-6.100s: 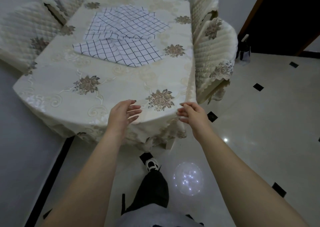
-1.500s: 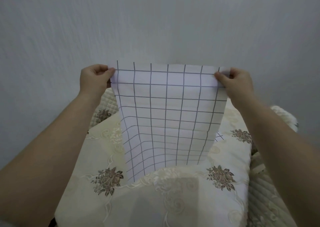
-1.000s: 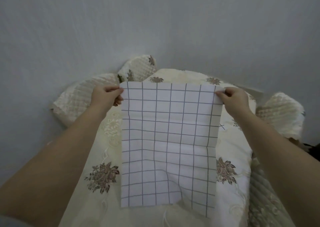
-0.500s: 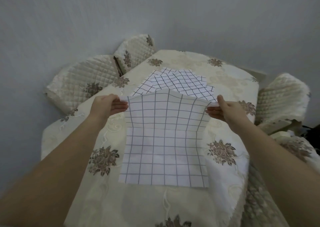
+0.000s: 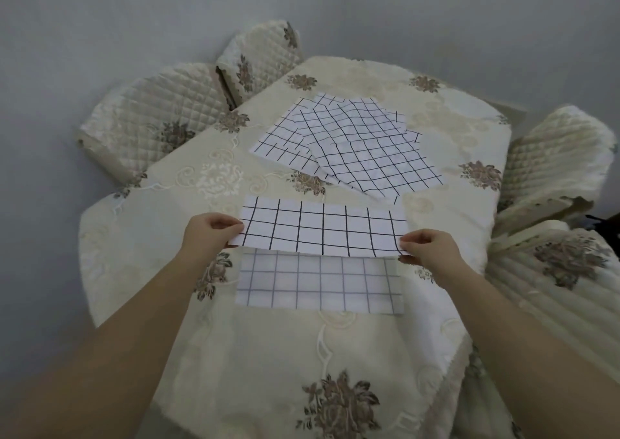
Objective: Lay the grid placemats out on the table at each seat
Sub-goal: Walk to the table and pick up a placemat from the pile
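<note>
Only two arms of the person are in view. The left forearm (image 5: 110, 348) and the right forearm (image 5: 523, 344) are bare along all of their visible length, from the wrists back to the lower corners of the picture, where the wide lens makes them look broad and heavy. The left hand (image 5: 209, 234) and the right hand (image 5: 431, 250) are bare too, small against the forearms, with smooth backs and rounded knuckles.
</note>
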`<state>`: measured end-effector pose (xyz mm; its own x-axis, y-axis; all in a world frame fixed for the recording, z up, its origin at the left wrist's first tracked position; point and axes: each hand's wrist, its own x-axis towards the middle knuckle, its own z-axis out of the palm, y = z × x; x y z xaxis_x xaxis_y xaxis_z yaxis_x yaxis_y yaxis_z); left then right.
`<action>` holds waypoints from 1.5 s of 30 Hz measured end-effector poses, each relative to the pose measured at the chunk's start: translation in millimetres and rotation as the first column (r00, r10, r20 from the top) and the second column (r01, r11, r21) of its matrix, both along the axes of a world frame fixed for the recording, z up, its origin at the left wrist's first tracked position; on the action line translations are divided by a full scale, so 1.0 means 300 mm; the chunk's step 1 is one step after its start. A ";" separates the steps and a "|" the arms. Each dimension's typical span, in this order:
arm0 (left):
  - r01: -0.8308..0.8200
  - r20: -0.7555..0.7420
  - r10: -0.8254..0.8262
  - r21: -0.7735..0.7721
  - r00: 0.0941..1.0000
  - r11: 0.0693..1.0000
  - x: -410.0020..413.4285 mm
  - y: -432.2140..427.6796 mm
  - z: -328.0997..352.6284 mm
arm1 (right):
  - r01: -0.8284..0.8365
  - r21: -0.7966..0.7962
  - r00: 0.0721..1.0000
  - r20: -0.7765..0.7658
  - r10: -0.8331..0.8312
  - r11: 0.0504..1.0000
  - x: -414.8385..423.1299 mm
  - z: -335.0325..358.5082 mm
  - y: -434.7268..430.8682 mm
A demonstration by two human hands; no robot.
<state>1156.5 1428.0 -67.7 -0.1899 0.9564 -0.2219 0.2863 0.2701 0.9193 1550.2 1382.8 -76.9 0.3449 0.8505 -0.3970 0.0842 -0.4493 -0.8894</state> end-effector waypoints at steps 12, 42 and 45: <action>0.051 -0.114 -0.066 -0.129 0.991 0.990 0.011 -0.119 -0.131 | -0.002 -0.168 0.993 0.117 0.022 0.986 -0.044 -0.139 -0.126; 0.556 -0.841 -0.386 -0.127 0.380 0.822 0.502 0.104 -0.328 | -0.571 -0.134 0.450 0.774 0.446 0.810 -0.459 -0.278 0.182; 0.544 -0.829 -0.416 -0.167 0.375 0.822 0.498 0.142 -0.367 | -0.574 -0.215 0.398 0.770 0.499 0.790 -0.465 -0.310 0.214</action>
